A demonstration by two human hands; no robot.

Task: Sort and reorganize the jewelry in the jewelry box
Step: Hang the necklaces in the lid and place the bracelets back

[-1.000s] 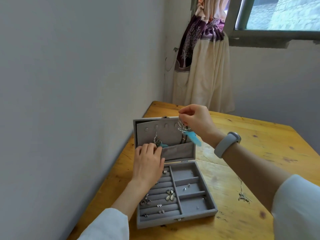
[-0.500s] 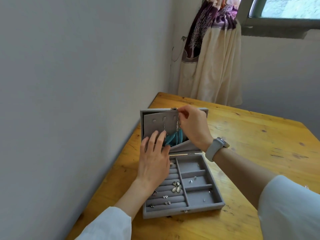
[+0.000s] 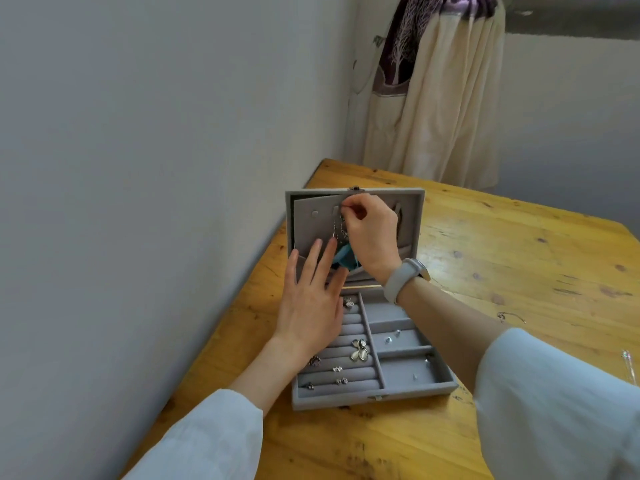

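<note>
Nearest the camera, two pale sleeves frame the wooden table (image 3: 398,441), which runs along a grey wall on the left. On the table sits the grey jewelry box (image 3: 372,398), lid raised upright at its far side. The near tray is split: ridged ring rolls on the left hold small silver studs (image 3: 337,369) and a pale petal-shaped piece (image 3: 360,349), while the right-hand compartments hold a few tiny stones (image 3: 392,337). The left hand (image 3: 311,299) lies flat over the far left of the tray, fingers spread and straight, fingertips reaching the lower edge of the grey card panel (image 3: 313,228) inside the lid; it grips nothing. Just beyond, the right hand (image 3: 372,233), with a grey wristband (image 3: 403,277), is curled, thumb and forefinger pinched on the top of a silver chain (image 3: 341,226) at the panel's upper holes. A turquoise feather pendant (image 3: 344,259) hangs below the chain, between the two hands. To the right, well apart from the box, a thin silver piece (image 3: 507,317) lies on the bare wood. Past the table's far corner hangs a cream and purple curtain (image 3: 446,98).
</note>
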